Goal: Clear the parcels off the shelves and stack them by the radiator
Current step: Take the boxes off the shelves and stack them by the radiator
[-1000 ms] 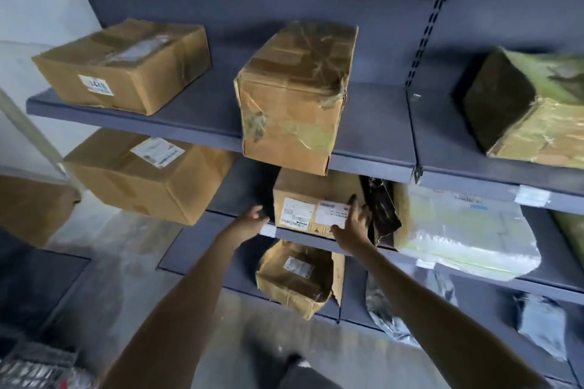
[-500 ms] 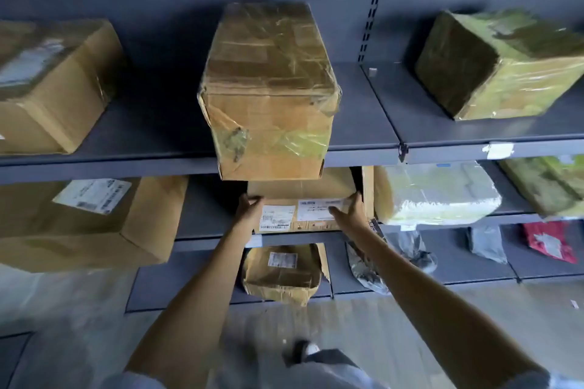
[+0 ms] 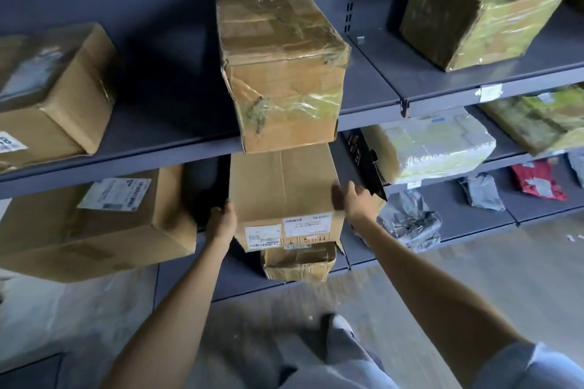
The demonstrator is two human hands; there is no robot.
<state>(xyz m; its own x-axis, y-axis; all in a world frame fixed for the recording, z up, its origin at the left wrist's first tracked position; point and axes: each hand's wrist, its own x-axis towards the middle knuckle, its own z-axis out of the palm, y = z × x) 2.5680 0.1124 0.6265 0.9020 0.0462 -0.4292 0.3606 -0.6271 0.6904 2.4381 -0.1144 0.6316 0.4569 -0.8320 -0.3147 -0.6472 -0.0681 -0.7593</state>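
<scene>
**Inspector:** Which parcel was being handled at the time of inspection?

**Assistant:** A plain cardboard box with two white labels on its near face. It sat on the middle shelf, its near end projecting past the shelf's front edge, directly below a taped box on the upper shelf.

**Inspector:** State of the hands?

**Assistant:** The left hand was grasping the box at its lower left corner, fingers curled against the side. The right hand was at the box's right edge, fingers bent round onto the top. Both forearms were extended.

**Inspector:** Neighbouring stock?

**Assistant:** On the middle shelf, a large labelled carton lay to the left, apart from the held box. To the right stood a dark flat item, just beside a pale film-wrapped parcel. A crumpled small box sat on the lowest shelf, under the held box. Grey plastic mailers and a red packet lay further right on that level.

**Inspector:** Upper shelf?

**Assistant:** A brown box at the left and a green-tinted wrapped box at the right, each well apart from the taped one.
</scene>
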